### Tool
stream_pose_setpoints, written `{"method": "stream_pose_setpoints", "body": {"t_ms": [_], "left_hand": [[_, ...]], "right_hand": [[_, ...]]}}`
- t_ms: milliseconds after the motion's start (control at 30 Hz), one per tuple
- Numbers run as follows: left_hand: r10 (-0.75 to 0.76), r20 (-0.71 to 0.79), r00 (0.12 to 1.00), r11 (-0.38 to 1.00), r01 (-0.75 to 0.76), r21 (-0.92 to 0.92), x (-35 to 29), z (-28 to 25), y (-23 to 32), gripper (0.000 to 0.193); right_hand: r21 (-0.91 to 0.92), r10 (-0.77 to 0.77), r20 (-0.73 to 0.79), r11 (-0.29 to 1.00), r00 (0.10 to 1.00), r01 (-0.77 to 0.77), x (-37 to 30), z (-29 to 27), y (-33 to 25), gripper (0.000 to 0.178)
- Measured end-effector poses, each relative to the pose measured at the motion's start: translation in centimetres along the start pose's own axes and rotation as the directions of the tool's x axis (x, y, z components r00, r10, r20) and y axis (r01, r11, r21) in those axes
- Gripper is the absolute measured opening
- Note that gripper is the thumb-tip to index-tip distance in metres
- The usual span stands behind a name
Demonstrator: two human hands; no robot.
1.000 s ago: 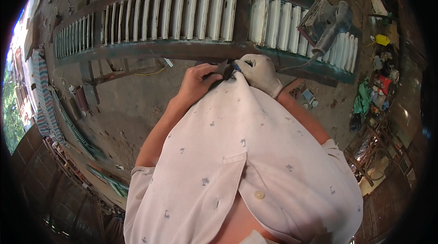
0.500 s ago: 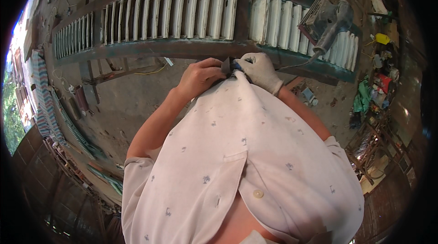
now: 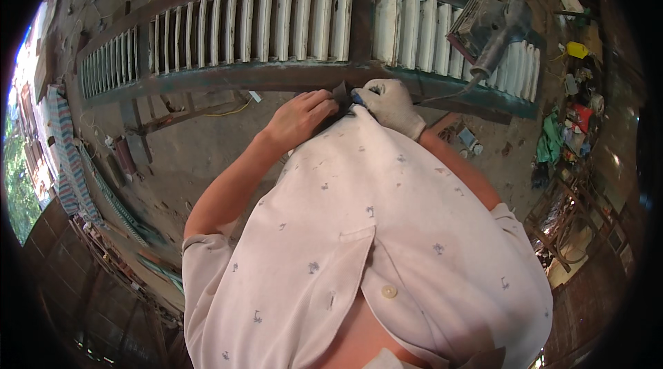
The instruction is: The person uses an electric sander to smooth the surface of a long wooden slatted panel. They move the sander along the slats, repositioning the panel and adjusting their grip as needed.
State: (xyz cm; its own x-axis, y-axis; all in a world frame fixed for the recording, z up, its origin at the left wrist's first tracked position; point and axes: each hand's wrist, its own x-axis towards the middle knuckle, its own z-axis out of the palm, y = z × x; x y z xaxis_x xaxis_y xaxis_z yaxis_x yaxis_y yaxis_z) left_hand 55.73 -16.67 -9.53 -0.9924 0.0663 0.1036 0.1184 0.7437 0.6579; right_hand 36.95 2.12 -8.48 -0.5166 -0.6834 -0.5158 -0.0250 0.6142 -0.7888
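The bare left hand [image 3: 302, 118] holds a dark strip [image 3: 341, 94] in curled fingers, just beyond the shirt [image 3: 387, 203]. The gloved right hand [image 3: 392, 107] is curled narrow at the strip's right; I cannot tell what it grips. Since a second ago, the left forearm [image 3: 228, 176] has swung leftward; the right hand has barely moved. Farther right, a power tool [image 3: 507, 27] still lies on the slatted shutter [image 3: 362, 27].

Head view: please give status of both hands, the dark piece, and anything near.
Bare left hand gripping dark piece. Gloved right hand close beside it, grip partly hidden. Shirt front partly blocking view below them. Power tool resting on louvred panel.
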Motion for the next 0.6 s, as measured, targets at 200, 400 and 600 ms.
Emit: {"method": "stream_pose_setpoints", "body": {"t_ms": [200,400,600], "left_hand": [[-0.095,0.14,0.986,0.995,0.1,-0.026,-6.5,-2.3,-1.2,0.022],[-0.439,-0.002,0.898,0.826,0.403,-0.395,-4.2,-3.7,1.0,0.029],[-0.525,0.236,0.818,0.621,0.558,-0.55,4.2,-2.1,2.6,0.055]], "right_hand": [[-0.002,0.032,-0.009,0.999,0.999,-0.032,0.0,-0.4,-0.2,0.032],[-0.173,-0.147,-0.044,0.975,0.988,0.137,-0.4,-0.1,-0.9,0.028],[-0.275,-0.26,-0.028,0.93,0.965,0.242,-1.1,0.2,-2.5,0.025]]}}
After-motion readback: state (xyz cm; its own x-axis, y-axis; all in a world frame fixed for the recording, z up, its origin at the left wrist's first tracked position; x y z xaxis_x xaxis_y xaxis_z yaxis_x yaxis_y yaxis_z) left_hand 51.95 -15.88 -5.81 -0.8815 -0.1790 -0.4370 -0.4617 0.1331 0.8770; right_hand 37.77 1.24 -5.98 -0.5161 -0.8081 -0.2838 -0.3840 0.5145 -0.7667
